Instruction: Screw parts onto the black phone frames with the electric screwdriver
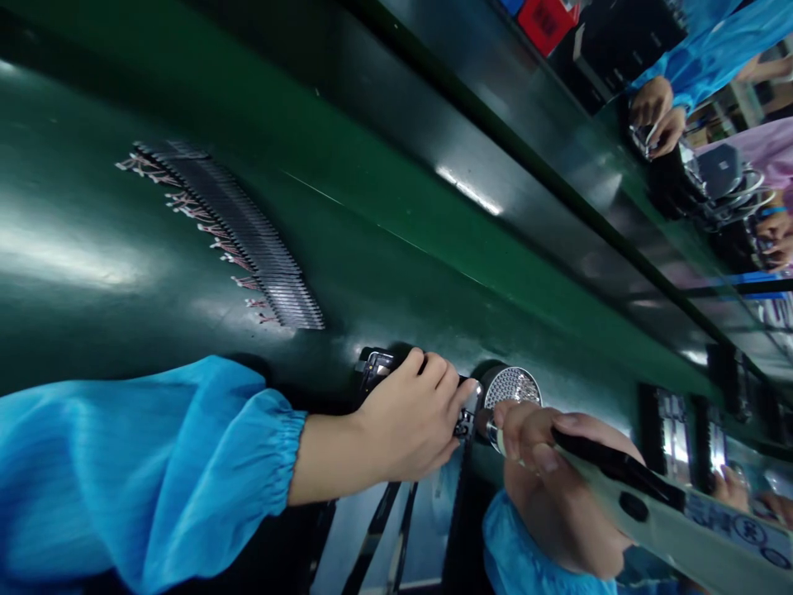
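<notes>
Your left grip (409, 421) is closed firmly on a black part (377, 369), its end just beside the tip of the soldering iron (644, 504) clasped in your right grip (551, 487). Steady the part and keep fingers clear of that tip. A perforated metal disc (511, 388) sits just beyond both grips; a row of wired parts (235, 240) lies farther off on the surface (92, 165).

On the table (92, 248), wired strips (235, 240) lie left of your left hand (409, 417), frames (666, 434) right of your right hand (557, 487).
</notes>
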Demonstrator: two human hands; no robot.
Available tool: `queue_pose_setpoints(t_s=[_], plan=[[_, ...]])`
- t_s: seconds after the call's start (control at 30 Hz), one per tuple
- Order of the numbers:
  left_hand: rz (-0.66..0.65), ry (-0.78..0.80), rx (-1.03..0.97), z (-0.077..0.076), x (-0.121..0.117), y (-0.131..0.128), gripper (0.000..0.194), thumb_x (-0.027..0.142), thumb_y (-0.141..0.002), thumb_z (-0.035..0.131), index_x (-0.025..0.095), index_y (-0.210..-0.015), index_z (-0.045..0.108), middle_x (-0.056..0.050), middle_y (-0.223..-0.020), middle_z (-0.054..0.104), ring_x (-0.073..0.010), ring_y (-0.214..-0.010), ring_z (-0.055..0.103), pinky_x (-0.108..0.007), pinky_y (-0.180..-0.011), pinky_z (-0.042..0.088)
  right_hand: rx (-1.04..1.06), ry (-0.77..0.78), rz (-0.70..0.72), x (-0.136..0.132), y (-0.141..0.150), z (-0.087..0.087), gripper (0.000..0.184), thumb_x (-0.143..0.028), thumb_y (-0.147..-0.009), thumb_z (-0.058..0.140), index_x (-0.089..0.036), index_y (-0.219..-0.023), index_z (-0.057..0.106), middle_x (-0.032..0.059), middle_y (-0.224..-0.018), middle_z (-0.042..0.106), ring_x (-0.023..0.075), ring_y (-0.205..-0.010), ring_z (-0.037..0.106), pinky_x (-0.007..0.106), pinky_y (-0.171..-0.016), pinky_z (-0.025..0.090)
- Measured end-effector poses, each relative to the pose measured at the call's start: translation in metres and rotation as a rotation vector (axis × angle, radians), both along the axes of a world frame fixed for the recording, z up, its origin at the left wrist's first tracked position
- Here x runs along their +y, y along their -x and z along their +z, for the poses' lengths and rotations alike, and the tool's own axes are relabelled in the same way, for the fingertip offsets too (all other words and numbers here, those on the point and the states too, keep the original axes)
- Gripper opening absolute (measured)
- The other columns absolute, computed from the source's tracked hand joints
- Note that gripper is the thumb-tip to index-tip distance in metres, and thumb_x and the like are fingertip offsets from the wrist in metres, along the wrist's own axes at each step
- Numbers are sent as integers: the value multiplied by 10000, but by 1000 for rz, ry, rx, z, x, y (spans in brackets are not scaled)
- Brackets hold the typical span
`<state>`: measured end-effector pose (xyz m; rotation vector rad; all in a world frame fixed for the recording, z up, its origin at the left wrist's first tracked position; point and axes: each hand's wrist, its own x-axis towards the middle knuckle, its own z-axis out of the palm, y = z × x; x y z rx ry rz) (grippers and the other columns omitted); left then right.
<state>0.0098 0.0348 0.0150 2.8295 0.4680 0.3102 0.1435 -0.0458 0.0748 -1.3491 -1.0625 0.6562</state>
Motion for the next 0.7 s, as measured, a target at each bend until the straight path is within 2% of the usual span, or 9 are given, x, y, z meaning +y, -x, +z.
queue_pose_setpoints(t_s=[0.27,0.5,0.6,0.7], plan=[[8,4,7,0,-1,0,627,520,-963,459,96,-1415,551,-183,-1117,658,-353,-1026,583,-469,-841,400,-35,6,-25,-3,1,-3,202,-119,-785,619,-251,-934,653,-42,-613,562,154,-521,532,438,-684,539],[13,13,16,2,1,0,630,517,-967,464,88,-1421,539,-188,-1127,657,-353,-1032,589,-473,-844,428,-20,-8,-15,-2,3,-6,247,-76,-783,610,-246,-954,663,-31,-625,578,155,-536,537,474,-697,521],[-21,-13,-13,2,1,0,574,486,-962,502,57,-1328,610,-204,-1106,666,-342,-980,614,-467,-811,455,-8,-18,-16,-3,0,-3,334,-92,-783,617,-278,-1053,678,-39,-618,576,153,-529,529,465,-671,511],[-71,-105,-112,-2,-1,0,481,417,-973,523,7,-1166,684,-258,-1148,668,-354,-992,640,-480,-832,477,80,-4,-51,-10,-16,7,369,-116,-784,639,-307,-1098,672,-56,-588,535,145,-530,514,407,-649,487]])
